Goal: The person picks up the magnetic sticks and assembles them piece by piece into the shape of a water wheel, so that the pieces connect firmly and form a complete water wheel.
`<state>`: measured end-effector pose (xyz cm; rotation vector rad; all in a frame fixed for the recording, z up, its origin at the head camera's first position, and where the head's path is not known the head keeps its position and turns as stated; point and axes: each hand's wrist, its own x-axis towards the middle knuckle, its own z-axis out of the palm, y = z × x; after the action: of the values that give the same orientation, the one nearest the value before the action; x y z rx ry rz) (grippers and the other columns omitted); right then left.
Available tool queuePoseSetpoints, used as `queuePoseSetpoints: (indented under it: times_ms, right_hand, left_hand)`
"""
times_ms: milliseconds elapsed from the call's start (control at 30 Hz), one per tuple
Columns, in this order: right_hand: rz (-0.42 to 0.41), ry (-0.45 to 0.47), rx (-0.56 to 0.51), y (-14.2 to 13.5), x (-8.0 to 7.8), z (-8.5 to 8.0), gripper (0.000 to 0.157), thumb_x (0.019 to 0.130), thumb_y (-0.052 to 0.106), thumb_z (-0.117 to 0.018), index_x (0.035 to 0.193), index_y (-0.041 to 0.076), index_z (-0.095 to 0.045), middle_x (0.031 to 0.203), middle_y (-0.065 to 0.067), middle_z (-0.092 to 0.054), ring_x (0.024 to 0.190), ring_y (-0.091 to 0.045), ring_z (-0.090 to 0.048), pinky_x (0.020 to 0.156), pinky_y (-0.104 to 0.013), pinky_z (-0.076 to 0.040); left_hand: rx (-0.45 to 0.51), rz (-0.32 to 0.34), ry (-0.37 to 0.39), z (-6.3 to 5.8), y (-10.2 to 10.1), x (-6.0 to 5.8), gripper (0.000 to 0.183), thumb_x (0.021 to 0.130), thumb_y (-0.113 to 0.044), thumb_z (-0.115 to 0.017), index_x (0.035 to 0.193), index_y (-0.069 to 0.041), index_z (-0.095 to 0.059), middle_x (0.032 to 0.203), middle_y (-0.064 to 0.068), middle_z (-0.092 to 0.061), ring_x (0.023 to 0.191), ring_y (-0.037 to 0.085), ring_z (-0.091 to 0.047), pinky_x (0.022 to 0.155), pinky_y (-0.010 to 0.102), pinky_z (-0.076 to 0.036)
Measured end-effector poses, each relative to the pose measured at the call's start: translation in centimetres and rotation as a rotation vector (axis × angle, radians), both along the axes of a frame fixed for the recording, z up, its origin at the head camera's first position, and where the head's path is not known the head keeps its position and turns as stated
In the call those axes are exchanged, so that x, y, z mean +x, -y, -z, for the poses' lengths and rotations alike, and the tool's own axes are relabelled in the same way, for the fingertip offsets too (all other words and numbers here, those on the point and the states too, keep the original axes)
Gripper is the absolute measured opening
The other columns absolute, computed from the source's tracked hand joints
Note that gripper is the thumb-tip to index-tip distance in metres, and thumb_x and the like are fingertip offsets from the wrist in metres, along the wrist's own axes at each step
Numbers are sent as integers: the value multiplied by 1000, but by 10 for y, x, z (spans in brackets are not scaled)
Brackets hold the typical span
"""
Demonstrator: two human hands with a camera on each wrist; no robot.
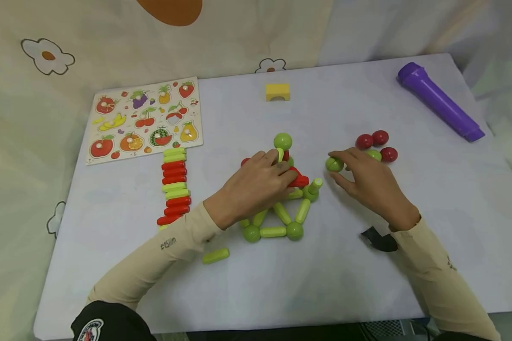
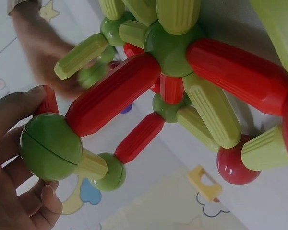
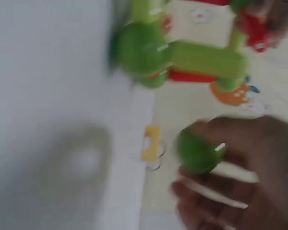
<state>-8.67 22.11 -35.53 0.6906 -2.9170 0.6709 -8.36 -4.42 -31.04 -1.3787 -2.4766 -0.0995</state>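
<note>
In the head view my left hand (image 1: 256, 182) is over a framework of green balls (image 1: 295, 231) joined by light green and red sticks. The left wrist view has its thumb and fingers pinching a short red stick (image 2: 48, 99) beside a green ball (image 2: 51, 146) of the framework. To the right of the structure, my right hand (image 1: 367, 180) holds a loose green ball (image 1: 334, 164) between thumb and fingers. That ball (image 3: 198, 151) appears blurred in the right wrist view, apart from the framework. Part of the structure is hidden under my left hand.
Red balls (image 1: 388, 154) and another green ball (image 1: 373, 154) lie behind my right hand. A row of red and green sticks (image 1: 175, 187) runs below a fruit puzzle board (image 1: 145, 118). A yellow block (image 1: 278, 92), purple tube (image 1: 441, 102), black scrap (image 1: 379, 240) and single green stick (image 1: 215, 256) lie around.
</note>
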Motion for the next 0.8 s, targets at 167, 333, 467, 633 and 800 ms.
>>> queuePoseSetpoints:
  times_ms: [167,333,467,633,800]
  right_hand:
    - [-180,24,-376,8,8,-14,45,77,0,-75,120,6,-61,107,-1,-66,94,-9,-58,79,-24,-47]
    - [-273,109,-422,11,11,-13,42,78,-4,-71,117,8,-60,107,3,-64,96,-5,-55,85,-24,-43]
    - [-248,194,-387,11,12,-8,42,81,0,-70,120,8,-55,109,4,-63,95,-7,-55,86,-31,-44]
    - [-228,244,-372,13,13,-6,46,84,4,-70,124,8,-50,110,4,-63,93,-9,-57,86,-36,-45]
    - [-229,240,-366,13,13,-6,48,83,4,-71,126,8,-50,109,4,-63,92,-8,-58,85,-32,-46]
  left_hand:
    - [14,-2,-2,2,-2,-1,20,91,-29,-65,93,-10,-71,86,-1,-71,75,20,-45,63,27,-39]
    - [27,-1,-13,5,-4,-1,20,91,-30,-65,90,-11,-70,82,-1,-70,74,19,-45,62,26,-39]
    - [36,10,-11,6,-5,-1,20,91,-30,-64,90,-10,-69,83,0,-69,76,19,-46,62,25,-39]
    - [42,17,-21,6,-7,0,20,92,-30,-63,91,-11,-69,83,0,-69,78,19,-47,62,24,-39]
    - [51,30,0,4,-5,-1,20,92,-30,-64,92,-11,-69,85,0,-69,78,19,-47,63,24,-40]
